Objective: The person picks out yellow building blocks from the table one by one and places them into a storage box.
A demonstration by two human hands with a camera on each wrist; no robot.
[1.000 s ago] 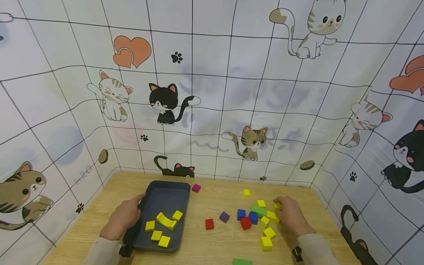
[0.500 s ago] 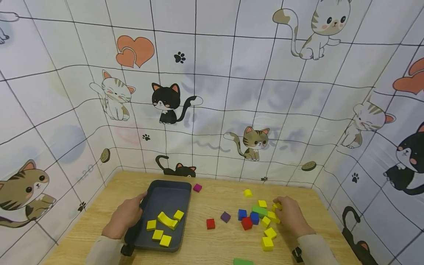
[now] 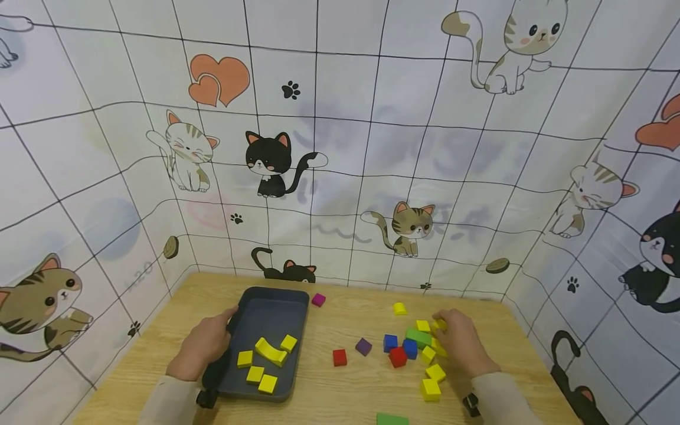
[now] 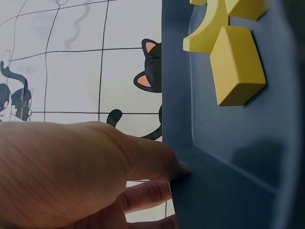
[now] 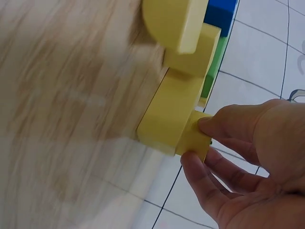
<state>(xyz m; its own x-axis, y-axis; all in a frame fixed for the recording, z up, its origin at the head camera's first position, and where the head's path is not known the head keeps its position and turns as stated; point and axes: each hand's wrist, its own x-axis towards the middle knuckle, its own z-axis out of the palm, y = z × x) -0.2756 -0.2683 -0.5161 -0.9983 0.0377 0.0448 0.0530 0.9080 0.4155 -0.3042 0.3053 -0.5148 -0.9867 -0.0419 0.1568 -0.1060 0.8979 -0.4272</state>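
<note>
My left hand (image 3: 203, 347) grips the left rim of a dark grey tray (image 3: 273, 313). In the left wrist view its thumb lies over the tray wall, with the other fingers outside. Several yellow blocks (image 4: 238, 67) lie in the tray, among them a curved arch block (image 3: 270, 352). On the right of the table, my right hand (image 3: 462, 343) pinches a small yellow block (image 5: 194, 136) between thumb and fingertips. A longer yellow block (image 5: 167, 112) sits right beside it.
Near the right hand are a green block (image 3: 418, 337), blue blocks (image 3: 390, 343), a red block (image 3: 397, 356) and several yellow blocks (image 3: 430, 389). Another red block (image 3: 339, 358), a purple block (image 3: 363, 346) and a magenta block (image 3: 319, 300) lie nearer the tray. Cat-printed sheeting (image 3: 340, 147) surrounds the table.
My right hand has shifted slightly left and away with the small yellow block. The left hand keeps its grip on the tray, and the head view has turned a little left.
</note>
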